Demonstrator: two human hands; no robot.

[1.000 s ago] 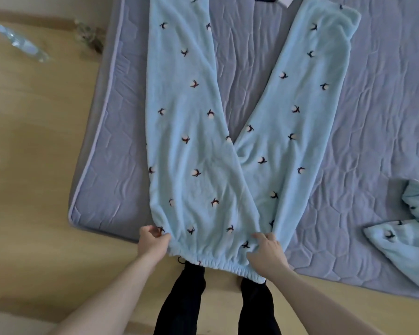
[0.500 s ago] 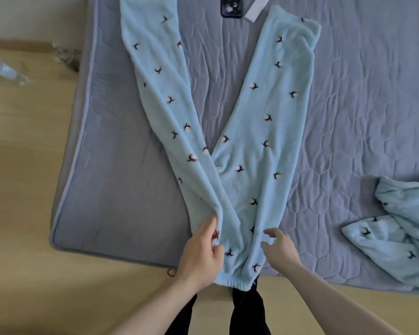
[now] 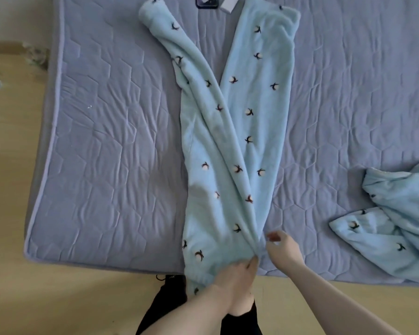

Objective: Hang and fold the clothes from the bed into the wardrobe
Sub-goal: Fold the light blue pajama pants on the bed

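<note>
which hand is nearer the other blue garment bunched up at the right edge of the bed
Right. The right hand lies beside the pants, on the side toward the bunched garment. The left hand grips the pants' waist, farther from it.

The top edge cuts off the phone (image 3: 206, 1) and a white tag (image 3: 230, 3). The right edge cuts the second blue garment (image 3: 394, 228).
</note>
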